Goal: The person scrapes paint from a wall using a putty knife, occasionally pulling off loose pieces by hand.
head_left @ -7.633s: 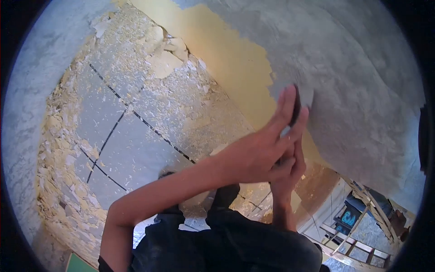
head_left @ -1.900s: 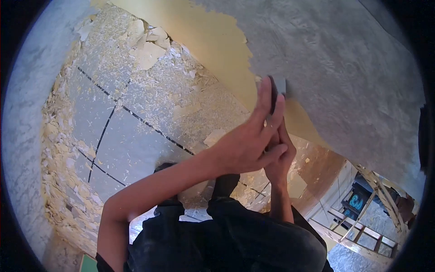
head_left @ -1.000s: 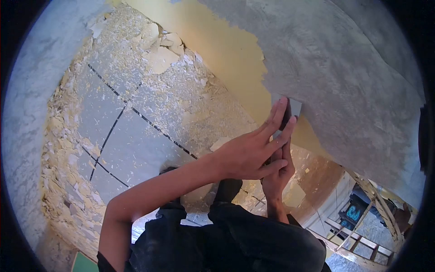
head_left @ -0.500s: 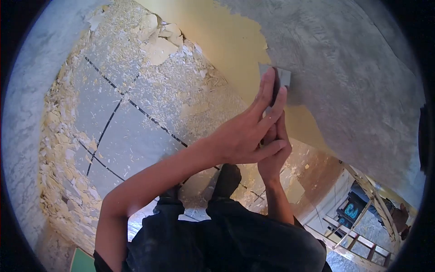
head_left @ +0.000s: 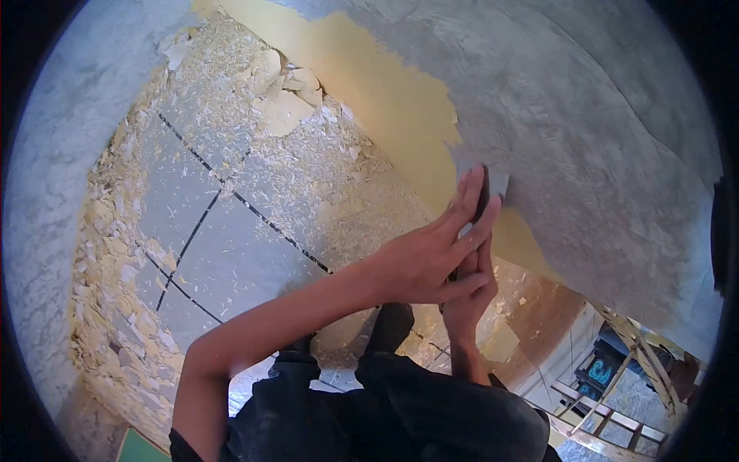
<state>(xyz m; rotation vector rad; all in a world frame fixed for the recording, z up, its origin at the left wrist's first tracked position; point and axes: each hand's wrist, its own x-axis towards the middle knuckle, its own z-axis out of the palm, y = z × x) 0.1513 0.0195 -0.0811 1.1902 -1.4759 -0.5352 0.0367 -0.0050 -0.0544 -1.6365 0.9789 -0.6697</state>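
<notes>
Both hands are on a scraper (head_left: 499,185) with a flat metal blade, which lies against the wall (head_left: 585,154). My right hand (head_left: 468,309) is wrapped round its handle, most of which is hidden by the fingers. My left hand (head_left: 427,262) overlaps the right, its fingers pressed along the scraper close to the blade. Around the blade the wall shows bare grey plaster, bordered by a ragged strip of yellow paint (head_left: 385,100) low on the wall. A smaller yellow patch (head_left: 519,240) lies just below the blade.
Paint flakes (head_left: 115,308) and chips cover much of the tiled floor (head_left: 239,246), with larger pieces (head_left: 286,108) heaped at the wall's foot. A wooden ladder (head_left: 604,423) stands at the lower right. A green-edged board (head_left: 142,446) shows at the bottom left.
The hands and scraper have moved down along the wall in view. Bare grey shows where yellow paint was beside the blade. The camera view has shifted slightly.
</notes>
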